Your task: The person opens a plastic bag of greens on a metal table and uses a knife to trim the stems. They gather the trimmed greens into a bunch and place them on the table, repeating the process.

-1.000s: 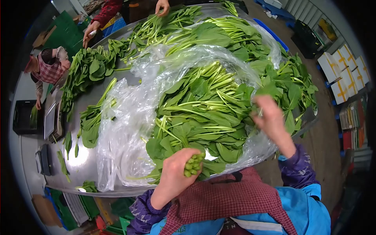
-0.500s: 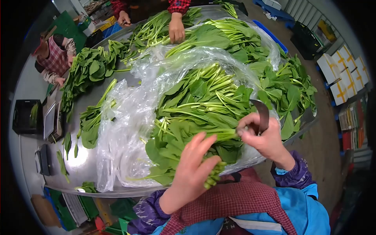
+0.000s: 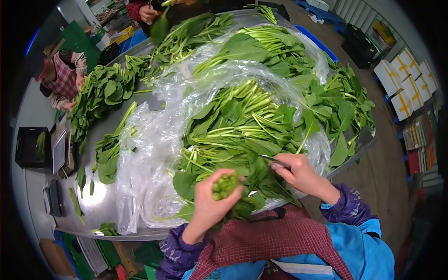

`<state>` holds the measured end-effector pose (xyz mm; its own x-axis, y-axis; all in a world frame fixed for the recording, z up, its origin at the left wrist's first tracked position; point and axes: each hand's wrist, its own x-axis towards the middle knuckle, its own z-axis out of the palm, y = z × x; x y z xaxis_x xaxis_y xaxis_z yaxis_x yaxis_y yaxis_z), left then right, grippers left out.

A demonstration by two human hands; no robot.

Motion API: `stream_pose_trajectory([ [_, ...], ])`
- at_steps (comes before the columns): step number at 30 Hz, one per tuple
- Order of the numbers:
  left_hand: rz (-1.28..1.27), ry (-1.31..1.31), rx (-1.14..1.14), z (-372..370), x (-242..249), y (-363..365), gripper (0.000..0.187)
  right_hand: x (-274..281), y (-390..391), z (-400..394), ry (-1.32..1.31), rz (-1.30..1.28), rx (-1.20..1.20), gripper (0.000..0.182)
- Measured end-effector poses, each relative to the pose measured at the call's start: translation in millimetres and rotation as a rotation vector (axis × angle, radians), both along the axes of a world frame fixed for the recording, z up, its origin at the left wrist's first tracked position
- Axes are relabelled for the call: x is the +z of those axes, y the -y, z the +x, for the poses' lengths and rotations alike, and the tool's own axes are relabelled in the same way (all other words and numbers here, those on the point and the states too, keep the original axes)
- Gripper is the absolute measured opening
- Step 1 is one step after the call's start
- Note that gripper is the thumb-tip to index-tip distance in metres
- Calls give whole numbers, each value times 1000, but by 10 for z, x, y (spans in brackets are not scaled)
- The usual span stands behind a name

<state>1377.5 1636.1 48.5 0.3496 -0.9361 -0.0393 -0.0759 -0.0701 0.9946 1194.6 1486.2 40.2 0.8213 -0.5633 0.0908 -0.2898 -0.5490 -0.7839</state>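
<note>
My left hand [image 3: 206,197] is wrapped round a bunch of leafy greens [image 3: 225,187], its cut stem ends pointing up at me and its leaves hanging below. Just to the right, my right hand [image 3: 302,173] grips a curved knife [image 3: 272,160], whose blade shows nearly edge-on and points left. Some leaves lie under the knife, close to the right fingers. Beyond both hands, a large pile of leafy greens [image 3: 242,109] rests on a clear plastic sheet [image 3: 151,163].
The metal table [image 3: 95,193] carries more greens [image 3: 345,116] at the right. Across it, a co-worker's hand [image 3: 149,14] holds greens. Another person [image 3: 63,77] handles a heap at the left, near a black crate [image 3: 33,147]. White boxes [image 3: 406,86] stand at the far right.
My left hand has closed round the bunch and turned its stem ends upward. The right hand has shifted slightly down and left, its knife turned from upright to nearly level. The far co-worker's hands have lifted greens.
</note>
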Motion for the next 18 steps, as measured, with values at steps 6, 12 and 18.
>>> stream_pose_trajectory([
  [6,44,34,176,233,146,-265,24,-533,-69,-749,-428,-57,76,23],
  [12,0,65,195,181,188,-314,22,-650,-216,-860,-309,145,-85,20],
  [18,-305,643,-250,-58,279,-71,29,68,13,-473,131,1117,-307,18],
])
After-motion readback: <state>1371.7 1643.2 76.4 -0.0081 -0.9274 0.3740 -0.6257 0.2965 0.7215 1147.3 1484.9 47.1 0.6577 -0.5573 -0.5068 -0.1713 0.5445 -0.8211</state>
